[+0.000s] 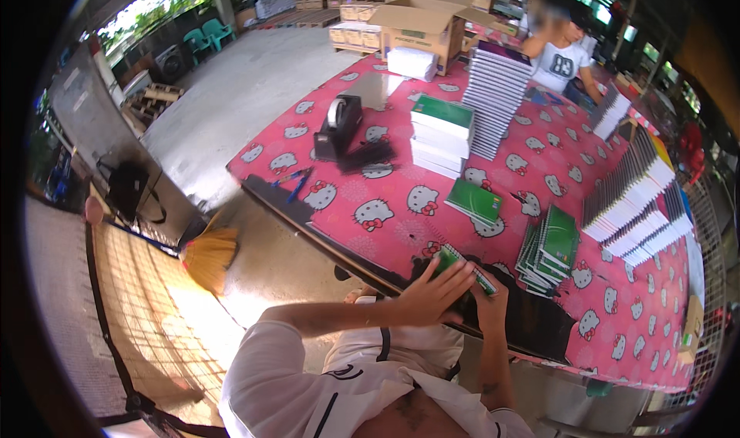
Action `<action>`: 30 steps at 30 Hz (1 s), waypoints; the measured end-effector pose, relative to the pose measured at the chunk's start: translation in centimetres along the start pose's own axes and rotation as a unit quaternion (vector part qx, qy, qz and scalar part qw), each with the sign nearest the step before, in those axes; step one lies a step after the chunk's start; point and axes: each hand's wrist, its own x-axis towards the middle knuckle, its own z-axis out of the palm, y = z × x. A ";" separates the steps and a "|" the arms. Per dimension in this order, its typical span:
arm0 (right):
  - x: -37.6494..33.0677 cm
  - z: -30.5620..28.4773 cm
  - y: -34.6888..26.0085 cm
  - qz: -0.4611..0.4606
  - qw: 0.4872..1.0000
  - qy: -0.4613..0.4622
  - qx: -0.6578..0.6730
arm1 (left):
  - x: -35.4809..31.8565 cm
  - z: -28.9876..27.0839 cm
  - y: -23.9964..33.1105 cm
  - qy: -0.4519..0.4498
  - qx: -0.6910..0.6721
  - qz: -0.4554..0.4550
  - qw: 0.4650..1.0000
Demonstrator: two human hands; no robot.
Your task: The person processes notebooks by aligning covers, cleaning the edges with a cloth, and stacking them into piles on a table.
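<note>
A small green spiral notebook (451, 259) is at the table's near edge, tilted up between my hands. My right hand (491, 305) is closed around its right end. Across its cover lies my left hand (438, 290), fingers stretched out flat; its thumb is partly hidden. To the right sits an uneven pile of green spiral notebooks (559, 238). Beyond my hands lies another green notebook (474, 201), and behind it rises a stack of white page blocks (439, 157) topped by a green cover (442, 113).
The pink patterned tablecloth (401, 241) holds a tape dispenser (338, 130), blue-handled scissors (293, 185), a tall notebook stack (493, 103) and more stacks (628, 199) at right. A cardboard box (424, 33) stands at the back. Another person (563, 64) sits across; a broom (210, 257) leans left.
</note>
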 end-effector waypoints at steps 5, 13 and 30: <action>0.1 0.2 0.7 -0.035 0.993 -0.028 -0.109 | 4.5 -3.0 -0.9 0.051 0.024 -0.062 0.996; 0.3 0.5 0.8 -0.010 0.993 -0.014 -0.115 | 3.6 -1.5 -0.3 0.014 0.024 -0.040 0.999; 0.4 0.0 -1.7 0.036 0.983 -0.041 -0.174 | 4.3 -2.3 -2.1 0.058 -0.083 0.004 0.995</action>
